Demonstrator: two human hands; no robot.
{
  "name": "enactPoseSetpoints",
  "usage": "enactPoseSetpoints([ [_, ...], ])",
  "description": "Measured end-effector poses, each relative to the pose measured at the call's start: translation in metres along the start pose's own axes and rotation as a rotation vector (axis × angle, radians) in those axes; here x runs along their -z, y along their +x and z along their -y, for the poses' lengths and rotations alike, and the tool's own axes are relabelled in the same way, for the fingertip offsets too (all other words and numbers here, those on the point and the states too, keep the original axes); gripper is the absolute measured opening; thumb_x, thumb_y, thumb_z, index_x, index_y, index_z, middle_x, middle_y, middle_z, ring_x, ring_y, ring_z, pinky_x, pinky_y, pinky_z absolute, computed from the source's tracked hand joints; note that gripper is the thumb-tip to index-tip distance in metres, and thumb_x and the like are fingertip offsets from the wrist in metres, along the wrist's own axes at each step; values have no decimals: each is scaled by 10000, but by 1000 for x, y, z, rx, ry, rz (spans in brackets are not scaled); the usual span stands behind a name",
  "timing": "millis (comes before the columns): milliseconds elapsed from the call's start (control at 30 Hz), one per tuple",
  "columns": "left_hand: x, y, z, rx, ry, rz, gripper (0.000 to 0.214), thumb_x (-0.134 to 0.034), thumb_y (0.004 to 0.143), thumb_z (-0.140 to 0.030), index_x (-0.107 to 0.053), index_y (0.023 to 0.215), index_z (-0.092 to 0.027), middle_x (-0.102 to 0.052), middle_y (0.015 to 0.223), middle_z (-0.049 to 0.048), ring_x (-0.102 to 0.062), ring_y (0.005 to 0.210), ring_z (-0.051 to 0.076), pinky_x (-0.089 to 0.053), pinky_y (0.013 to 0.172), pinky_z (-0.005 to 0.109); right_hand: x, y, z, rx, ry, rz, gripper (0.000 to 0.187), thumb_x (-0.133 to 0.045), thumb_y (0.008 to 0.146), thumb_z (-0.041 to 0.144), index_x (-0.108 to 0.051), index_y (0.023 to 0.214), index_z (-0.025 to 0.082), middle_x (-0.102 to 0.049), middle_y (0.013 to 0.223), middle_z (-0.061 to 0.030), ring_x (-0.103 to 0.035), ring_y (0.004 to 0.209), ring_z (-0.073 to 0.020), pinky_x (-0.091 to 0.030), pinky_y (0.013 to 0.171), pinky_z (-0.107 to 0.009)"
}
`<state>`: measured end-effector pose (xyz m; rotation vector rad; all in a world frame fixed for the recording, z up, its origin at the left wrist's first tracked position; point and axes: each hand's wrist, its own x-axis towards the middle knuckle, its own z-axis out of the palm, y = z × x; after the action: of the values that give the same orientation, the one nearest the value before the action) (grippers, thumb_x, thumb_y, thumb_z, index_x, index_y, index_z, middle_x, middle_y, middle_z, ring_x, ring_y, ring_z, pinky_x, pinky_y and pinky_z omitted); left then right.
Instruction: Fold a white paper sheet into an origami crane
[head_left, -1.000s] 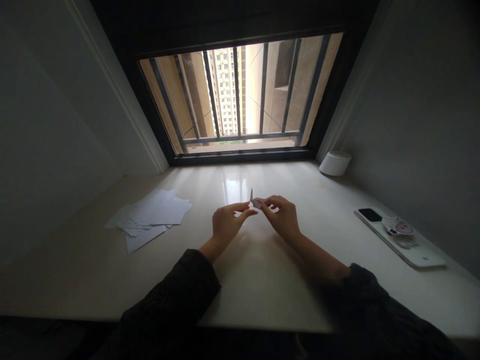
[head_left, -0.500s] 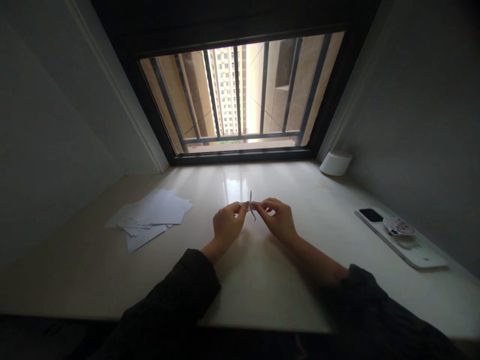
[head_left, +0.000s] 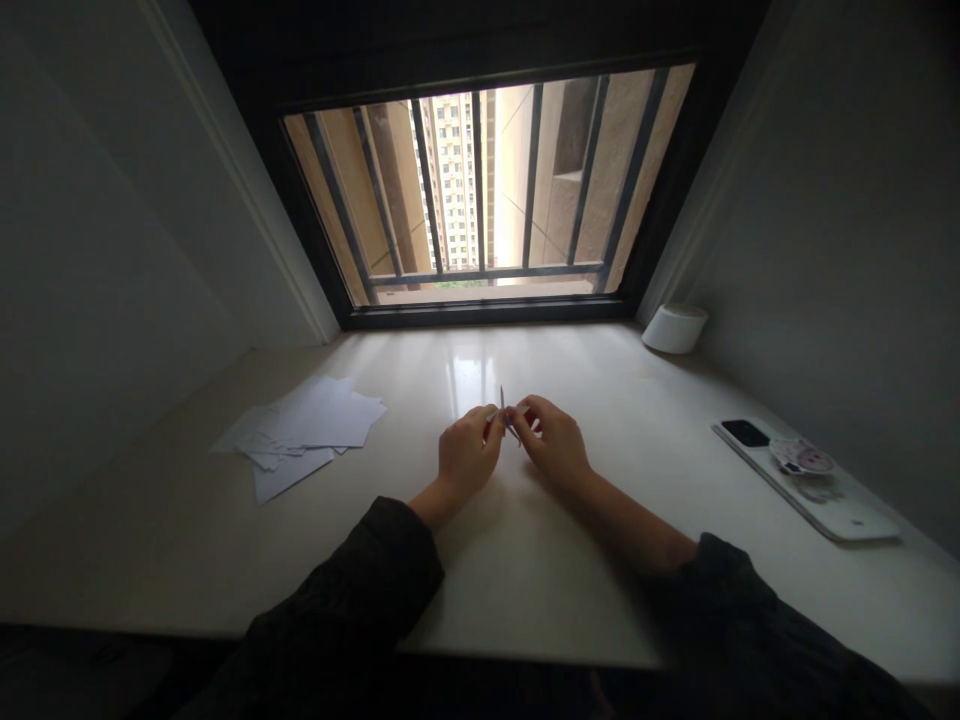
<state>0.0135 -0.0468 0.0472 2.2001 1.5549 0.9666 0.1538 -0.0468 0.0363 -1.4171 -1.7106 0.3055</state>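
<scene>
Both hands meet over the middle of the pale sill, pinching one small folded piece of paper (head_left: 502, 397). Its thin pointed end sticks up between the fingertips, and another narrow end slants down on the right. My left hand (head_left: 468, 452) is closed, thumb and fingers pressed on the paper's left side. From the right, my right hand (head_left: 555, 440) grips it between thumb and index finger, the other fingers curled. The fingers cover the paper's middle, so its full shape is hidden.
Loose white paper sheets (head_left: 315, 420) lie in an overlapping pile at the left. A white phone (head_left: 840, 505) with a round cartoon grip rests at the right. Behind it, a white rounded device (head_left: 674, 329) stands by the barred window (head_left: 480, 316).
My left hand has shifted slightly right and turned, closing in on my right hand. The paper's lower end now points further right.
</scene>
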Motion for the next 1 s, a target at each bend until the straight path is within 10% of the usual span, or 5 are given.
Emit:
enactPoseSetpoints([
  [1000, -10, -3, -3, 63, -90, -41, 396, -304, 910, -457, -515, 681, -213, -577, 611, -18, -530, 570, 133, -325, 550, 234, -4, -4, 3, -36, 218, 117, 342, -335, 921, 438, -462, 687, 223, -517, 582, 21, -503, 546, -146, -373, 553, -249],
])
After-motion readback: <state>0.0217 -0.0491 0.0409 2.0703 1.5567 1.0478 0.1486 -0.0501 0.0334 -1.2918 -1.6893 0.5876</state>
